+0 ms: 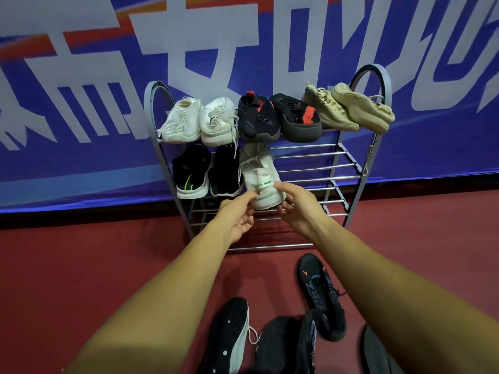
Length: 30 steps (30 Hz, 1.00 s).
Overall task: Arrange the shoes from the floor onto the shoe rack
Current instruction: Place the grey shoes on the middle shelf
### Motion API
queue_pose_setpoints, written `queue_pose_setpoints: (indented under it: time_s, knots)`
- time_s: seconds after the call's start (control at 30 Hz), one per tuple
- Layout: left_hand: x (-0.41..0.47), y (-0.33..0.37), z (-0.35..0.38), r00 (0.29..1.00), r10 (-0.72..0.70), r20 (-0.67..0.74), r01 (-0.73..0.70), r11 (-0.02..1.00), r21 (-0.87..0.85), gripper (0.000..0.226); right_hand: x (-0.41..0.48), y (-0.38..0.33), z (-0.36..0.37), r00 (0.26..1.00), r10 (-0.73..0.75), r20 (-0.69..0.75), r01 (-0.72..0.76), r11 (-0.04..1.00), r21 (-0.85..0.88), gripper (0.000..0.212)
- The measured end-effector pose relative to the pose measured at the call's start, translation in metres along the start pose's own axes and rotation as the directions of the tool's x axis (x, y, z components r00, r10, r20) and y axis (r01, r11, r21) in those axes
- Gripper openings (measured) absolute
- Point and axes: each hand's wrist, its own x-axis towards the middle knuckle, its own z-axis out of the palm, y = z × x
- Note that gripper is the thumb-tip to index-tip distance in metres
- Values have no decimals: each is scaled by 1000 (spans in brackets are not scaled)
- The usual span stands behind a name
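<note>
Left hand (237, 215) and right hand (295, 209) both pinch the white shoe (258, 182) by its heel, probably to slide it toe-first onto the rack (348, 163), middle shelf, just right of the black pair (208, 171). Below the grip, more dark shoes (321, 295) wait on the red floor (94, 265). There's a blue banner (81, 63) behind.

Shoe rack (348, 157) bears six shoes (259, 117) above, black pair (193, 171) and white shoe (260, 182) below.

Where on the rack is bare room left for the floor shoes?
Middle shelf is bare from the white shoe to the right frame; bottom shelf shows bare bars too. Crowded: top shelf, six shoes side by side; black pair fills the middle's left.
</note>
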Motion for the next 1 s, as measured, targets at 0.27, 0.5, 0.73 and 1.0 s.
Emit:
queue_pose_setpoints:
  time_s: [0.27,0.5,0.73,1.0]
  knots:
    - [34,14,10,990,-134,48,139,980,-142,21,39,0,6,1000,-6,0,6,1000,23,13]
    - [55,3,25,991,-135,-26,128,974,-186,35,66,8,-8,997,36,72,-30,997,-78,27]
    - [69,4,28,994,-107,-39,98,979,-181,29,87,24,-4,998,-14,-54,14,1000,-4,38]
    - [63,0,21,985,-168,45,171,981,-86,26,82,19,1,993,4,-114,-15,995,-98,60]
